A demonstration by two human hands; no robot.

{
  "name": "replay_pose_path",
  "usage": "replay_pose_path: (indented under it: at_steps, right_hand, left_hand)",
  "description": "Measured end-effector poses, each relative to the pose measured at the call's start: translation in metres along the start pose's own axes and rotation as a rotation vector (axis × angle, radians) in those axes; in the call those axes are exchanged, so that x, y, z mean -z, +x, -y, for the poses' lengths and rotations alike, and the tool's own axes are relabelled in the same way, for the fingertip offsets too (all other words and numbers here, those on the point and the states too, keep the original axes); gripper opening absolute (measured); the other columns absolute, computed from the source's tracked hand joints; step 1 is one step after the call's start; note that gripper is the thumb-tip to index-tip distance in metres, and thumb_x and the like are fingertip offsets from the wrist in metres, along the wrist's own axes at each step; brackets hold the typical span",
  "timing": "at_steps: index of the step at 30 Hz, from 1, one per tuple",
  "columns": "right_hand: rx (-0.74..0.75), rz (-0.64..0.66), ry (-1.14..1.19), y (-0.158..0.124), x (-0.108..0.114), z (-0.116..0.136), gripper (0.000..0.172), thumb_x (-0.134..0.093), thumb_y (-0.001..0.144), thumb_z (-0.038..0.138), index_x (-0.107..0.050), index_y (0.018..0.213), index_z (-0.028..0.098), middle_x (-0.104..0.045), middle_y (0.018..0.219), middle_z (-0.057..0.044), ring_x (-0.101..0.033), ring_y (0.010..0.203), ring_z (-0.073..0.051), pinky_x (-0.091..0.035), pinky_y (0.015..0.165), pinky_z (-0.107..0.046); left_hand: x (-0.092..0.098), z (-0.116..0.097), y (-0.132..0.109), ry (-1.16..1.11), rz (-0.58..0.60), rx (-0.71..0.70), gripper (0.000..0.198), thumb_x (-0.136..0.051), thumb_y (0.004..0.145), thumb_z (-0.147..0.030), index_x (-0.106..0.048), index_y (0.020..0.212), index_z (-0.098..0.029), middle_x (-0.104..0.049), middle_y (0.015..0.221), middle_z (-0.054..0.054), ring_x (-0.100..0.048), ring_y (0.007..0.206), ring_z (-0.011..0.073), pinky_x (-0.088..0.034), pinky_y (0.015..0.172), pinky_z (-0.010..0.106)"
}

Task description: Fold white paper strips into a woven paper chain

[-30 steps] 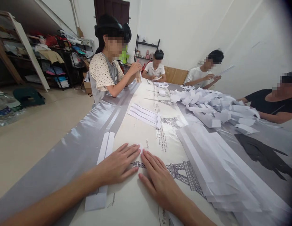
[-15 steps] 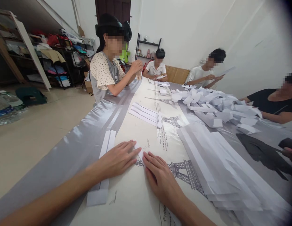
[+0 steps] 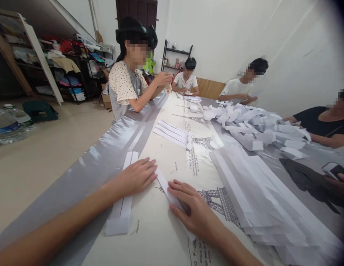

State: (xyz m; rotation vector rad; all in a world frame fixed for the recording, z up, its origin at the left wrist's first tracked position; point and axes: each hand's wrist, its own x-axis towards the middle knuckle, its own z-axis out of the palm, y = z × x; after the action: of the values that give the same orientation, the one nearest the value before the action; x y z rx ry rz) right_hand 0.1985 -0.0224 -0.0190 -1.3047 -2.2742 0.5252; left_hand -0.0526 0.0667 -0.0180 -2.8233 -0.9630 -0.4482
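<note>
A narrow white paper strip lies slantwise on the printed tablecloth. My left hand rests flat at the strip's far end, fingers stretched out. Lower down, my right hand presses on the same strip with its fingers extended and thumb apart; part of the strip is hidden beneath it. Under my left wrist lies a folded paper piece with a lengthwise slit or seam. Farther up the cloth are several parallel folded strips.
To the right are overlapping long paper sheets and a heap of folded paper pieces. Several people sit around the table; one hand at far right holds a phone near a dark bag. A green stool stands on the floor at left.
My left hand has moved slightly up and left, away from my right hand. More of the paper strip shows between them. At far right the phone has come further into view.
</note>
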Motion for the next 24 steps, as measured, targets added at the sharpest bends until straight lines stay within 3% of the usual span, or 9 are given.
replay_pose_path:
  at_steps: [3,7,14,21,24]
  right_hand:
    - [0.065,0.052,0.001,-0.001,-0.001,0.006,0.047,-0.061,0.094,0.024,-0.060,0.141,0.020,-0.056,0.149,-0.009,-0.047,0.142,-0.029,-0.038,0.119,-0.054]
    - [0.115,0.035,-0.048,0.000,-0.008,0.009,0.049,-0.060,0.094,0.022,-0.057,0.143,0.022,-0.052,0.152,-0.009,-0.044,0.144,-0.029,-0.036,0.120,-0.055]
    - [0.095,0.060,-0.098,0.000,-0.011,0.015,0.044,-0.052,0.095,0.017,-0.061,0.138,0.018,-0.052,0.152,-0.009,-0.043,0.145,-0.029,-0.037,0.119,-0.057]
    - [0.101,-0.037,-0.063,-0.003,-0.015,0.015,0.042,-0.045,0.095,0.012,-0.062,0.133,0.013,-0.061,0.143,-0.012,-0.052,0.138,-0.029,-0.048,0.113,-0.052]
    - [0.057,-0.116,-0.086,-0.003,-0.010,0.011,0.040,-0.046,0.094,0.009,-0.061,0.131,0.014,-0.067,0.132,-0.014,-0.061,0.123,-0.029,-0.058,0.100,-0.050]
  left_hand:
    - [-0.002,0.011,-0.003,-0.030,-0.023,0.103,0.041,-0.037,0.107,-0.040,-0.067,0.122,-0.015,-0.065,0.135,0.014,-0.057,0.131,0.0295,-0.046,0.111,0.045]
    - [-0.009,0.006,-0.003,-0.025,-0.038,0.221,0.046,-0.046,0.103,-0.050,-0.066,0.118,-0.012,-0.062,0.136,0.021,-0.055,0.133,0.0341,-0.050,0.107,0.047]
    - [-0.009,-0.004,-0.001,-0.053,-0.057,0.229,0.046,-0.047,0.101,-0.054,-0.062,0.114,-0.012,-0.060,0.137,0.024,-0.053,0.134,0.0384,-0.047,0.108,0.053]
    - [-0.011,-0.006,-0.001,-0.016,-0.016,0.293,0.048,-0.050,0.099,-0.055,-0.061,0.117,-0.012,-0.058,0.139,0.024,-0.050,0.137,0.0396,-0.048,0.108,0.052]
    - [-0.014,-0.007,-0.002,0.036,-0.017,0.334,0.055,-0.048,0.099,-0.059,-0.061,0.120,-0.010,-0.055,0.141,0.027,-0.051,0.135,0.0421,-0.050,0.105,0.053]
